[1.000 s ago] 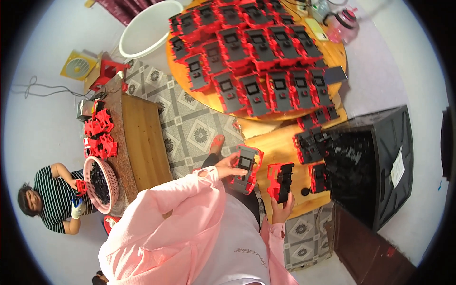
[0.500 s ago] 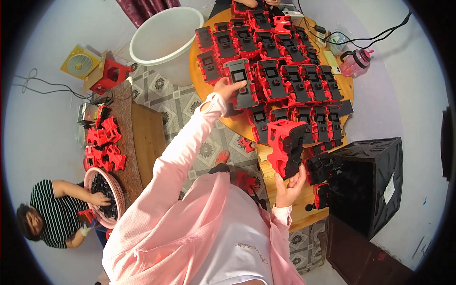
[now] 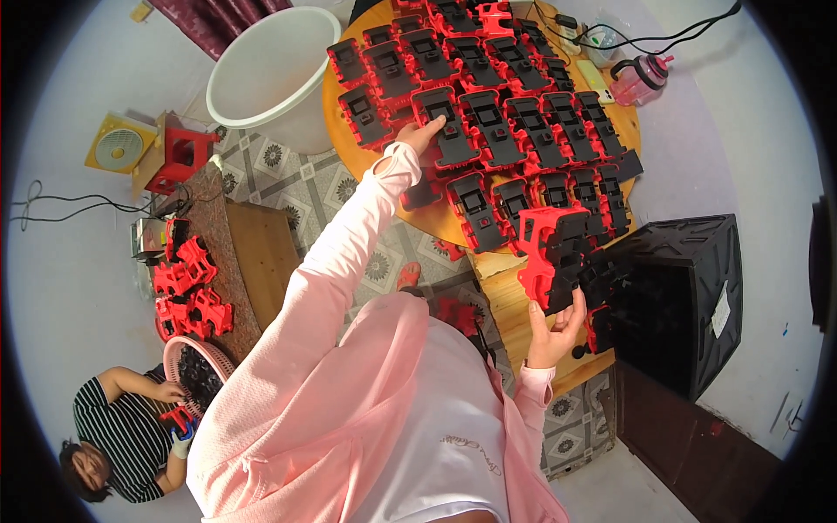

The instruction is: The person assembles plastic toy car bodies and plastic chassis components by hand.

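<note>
The round wooden bench (image 3: pixel 375 170) is crowded with rows of red-and-black units; bare wood shows along its left rim, and its near edge curves round toward the person. Against that edge stands a narrower, lower wooden bench (image 3: pixel 508 301), with a clear strip of wood to the left of the right forearm. Patterned floor (image 3: pixel 327 205) lies open between the round bench and the stone-topped side bench (image 3: pixel 261 253) on the left. A black crate (image 3: pixel 711 270) closes off the right side, and a white tub (image 3: pixel 270 70) stands just beyond the round bench's left rim.

The left hand (image 3: pixel 421 135) is closed on the left edge of a black-faced unit (image 3: pixel 452 139) in the rows, a digit laid over the face; the fingers underneath are hidden. The right hand (image 3: pixel 555 336), thumb apart from the fingers, grips the near end of a raised unit (image 3: pixel 540 248) in front of the round bench's near edge.

The raised unit is on its side, long axis running away from the body, red frame left, black face right. The other lies face up, its far end leaning slightly left.
</note>
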The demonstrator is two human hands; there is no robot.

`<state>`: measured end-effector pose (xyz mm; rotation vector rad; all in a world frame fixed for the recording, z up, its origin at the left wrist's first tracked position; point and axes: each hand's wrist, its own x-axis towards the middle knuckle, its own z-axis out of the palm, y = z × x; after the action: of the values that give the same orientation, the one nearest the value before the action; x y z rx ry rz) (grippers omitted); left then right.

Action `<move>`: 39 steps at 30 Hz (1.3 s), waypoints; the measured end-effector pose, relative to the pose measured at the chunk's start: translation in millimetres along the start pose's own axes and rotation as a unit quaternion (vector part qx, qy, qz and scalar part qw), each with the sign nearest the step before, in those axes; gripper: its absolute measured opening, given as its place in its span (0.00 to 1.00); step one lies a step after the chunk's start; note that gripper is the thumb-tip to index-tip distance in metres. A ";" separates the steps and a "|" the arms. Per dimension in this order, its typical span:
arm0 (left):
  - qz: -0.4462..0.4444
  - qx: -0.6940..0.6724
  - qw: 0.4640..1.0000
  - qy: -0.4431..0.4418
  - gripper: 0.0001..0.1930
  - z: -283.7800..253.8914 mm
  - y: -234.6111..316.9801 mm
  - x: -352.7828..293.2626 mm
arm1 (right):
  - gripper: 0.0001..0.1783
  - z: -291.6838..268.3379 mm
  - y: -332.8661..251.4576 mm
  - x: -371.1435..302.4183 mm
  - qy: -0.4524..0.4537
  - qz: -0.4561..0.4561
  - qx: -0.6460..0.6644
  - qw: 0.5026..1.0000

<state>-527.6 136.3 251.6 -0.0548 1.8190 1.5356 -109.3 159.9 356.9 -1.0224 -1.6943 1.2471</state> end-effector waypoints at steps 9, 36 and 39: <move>0.049 -0.102 0.993 0.007 0.39 -26.1 14.3 -84.5 | 0.41 50.4 -21.8 9.7 -0.102 -0.115 -0.088 0.984; 0.129 -0.165 0.977 -0.028 0.43 -73.4 -28.9 -92.6 | 0.31 222.7 70.1 5.1 -0.230 0.327 0.129 0.907; 0.113 -0.165 0.979 -0.025 0.43 -73.9 -30.6 -87.5 | 0.33 236.3 69.4 9.8 -0.249 0.313 0.204 0.894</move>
<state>-486.8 27.5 274.9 0.0334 1.5553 1.9709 -318.8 102.1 240.5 -1.0757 -1.3730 2.3398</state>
